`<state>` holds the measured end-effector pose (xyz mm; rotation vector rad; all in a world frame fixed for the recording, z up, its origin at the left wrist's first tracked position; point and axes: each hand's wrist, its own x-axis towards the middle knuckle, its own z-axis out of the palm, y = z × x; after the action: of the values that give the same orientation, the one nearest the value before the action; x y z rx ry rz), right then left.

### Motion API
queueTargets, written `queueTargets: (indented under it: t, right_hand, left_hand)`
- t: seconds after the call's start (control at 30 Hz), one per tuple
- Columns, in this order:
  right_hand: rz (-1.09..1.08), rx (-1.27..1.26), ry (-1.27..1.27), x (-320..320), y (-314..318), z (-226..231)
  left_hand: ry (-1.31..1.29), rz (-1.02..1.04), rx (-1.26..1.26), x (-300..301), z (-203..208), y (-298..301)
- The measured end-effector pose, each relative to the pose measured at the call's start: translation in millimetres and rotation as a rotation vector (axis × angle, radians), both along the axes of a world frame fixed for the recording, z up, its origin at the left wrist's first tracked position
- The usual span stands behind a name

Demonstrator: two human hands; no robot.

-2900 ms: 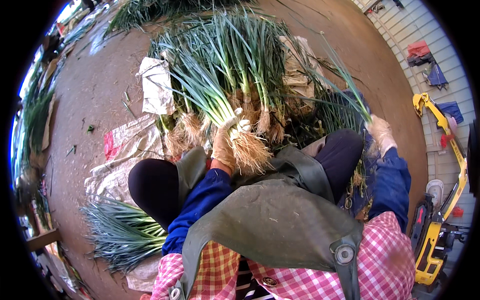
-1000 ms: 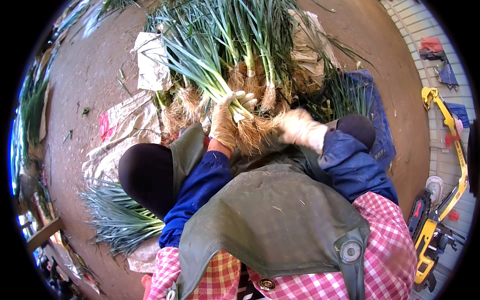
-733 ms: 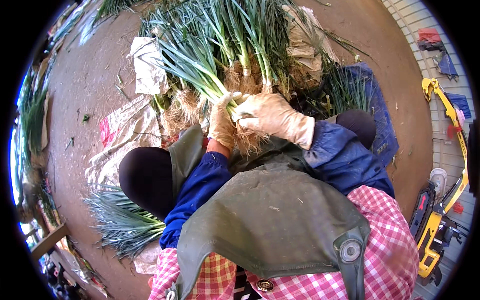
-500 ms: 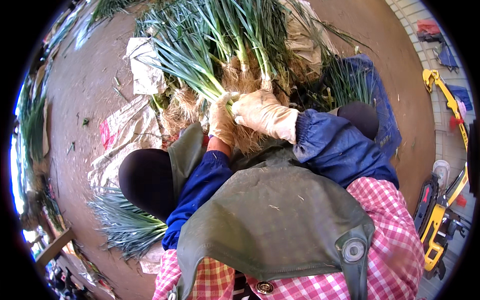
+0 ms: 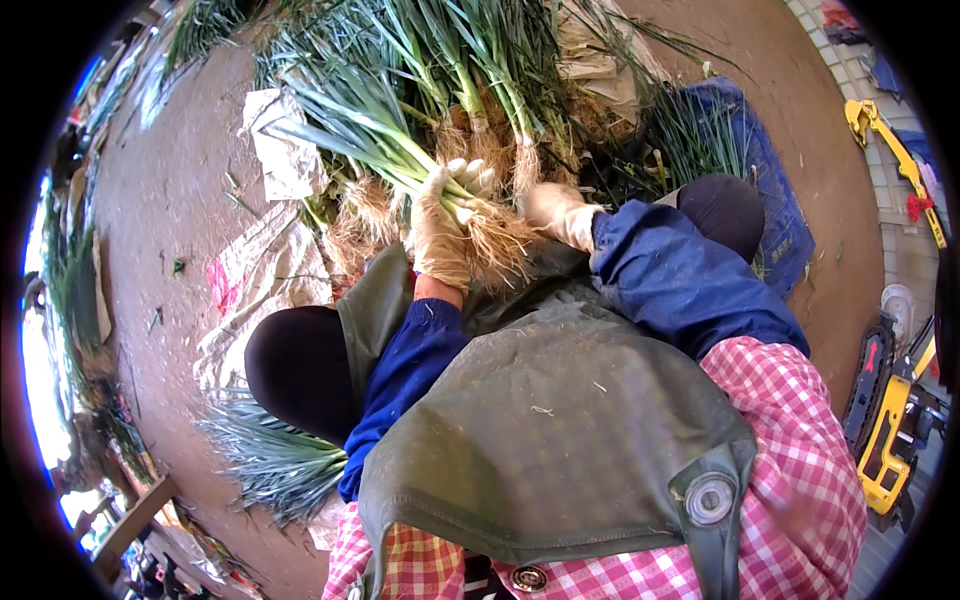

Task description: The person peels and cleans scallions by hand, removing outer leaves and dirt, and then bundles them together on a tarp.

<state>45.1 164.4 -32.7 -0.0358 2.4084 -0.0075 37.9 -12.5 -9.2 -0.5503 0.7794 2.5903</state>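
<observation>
My left hand (image 5: 440, 237), in a tan work glove, is closed around a bunch of leeks (image 5: 415, 160). Their green leaves point up and left, and the pale stems end in stringy roots (image 5: 495, 238) hanging over my lap. My right hand (image 5: 560, 214), gloved the same way, is just right of those roots, below the root ends of the piled leeks. Its fingertips are hidden, so whether it grips anything does not show. Ahead lies a large heap of leeks (image 5: 505, 75), with tangled brown roots toward me.
A dark green apron (image 5: 550, 430) covers my lap between my knees. Beige sacking (image 5: 265, 290) lies at left, beside a smaller leek bundle (image 5: 270, 460). On the right are blue sheeting (image 5: 785, 220) and a yellow toy excavator (image 5: 885, 465).
My right hand has come off the bunch and moved right and slightly down. My left hand keeps the leeks, whose roots now swing out to the right.
</observation>
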Motion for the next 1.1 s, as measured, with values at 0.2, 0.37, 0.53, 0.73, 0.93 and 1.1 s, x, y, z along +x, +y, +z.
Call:
queueTargets:
  t: [0.2, 0.37, 0.53, 0.73, 0.93, 1.1]
  right_hand:
    - [-0.085, -0.509, 0.479, -20.7, 15.9, 54.4]
    - [-0.028, -0.815, 0.122, -5.2, 3.4, 100.1]
    - [-0.043, -0.459, 0.429, 27.7, -30.7, 74.1]
    - [-0.294, -0.414, -0.102, 19.8, 24.1, -18.0]
    - [-0.361, -0.421, 0.310, 0.6, 18.2, 71.4]
    - [-0.433, -1.324, 0.079, 2.4, 29.0, 92.3]
  left_hand:
    - [0.060, 0.000, 0.091, 6.4, 8.9, -5.2]
    - [0.055, -0.031, 0.061, 1.7, 3.6, 0.1]
    - [-0.062, -0.014, 0.115, 9.8, 6.9, 2.2]
    - [0.130, 0.034, 0.405, -1.1, 28.2, -7.6]
    - [0.063, 0.068, 0.256, 4.3, 32.4, -19.0]
    - [0.097, 0.088, 0.345, 4.2, 27.8, -11.3]
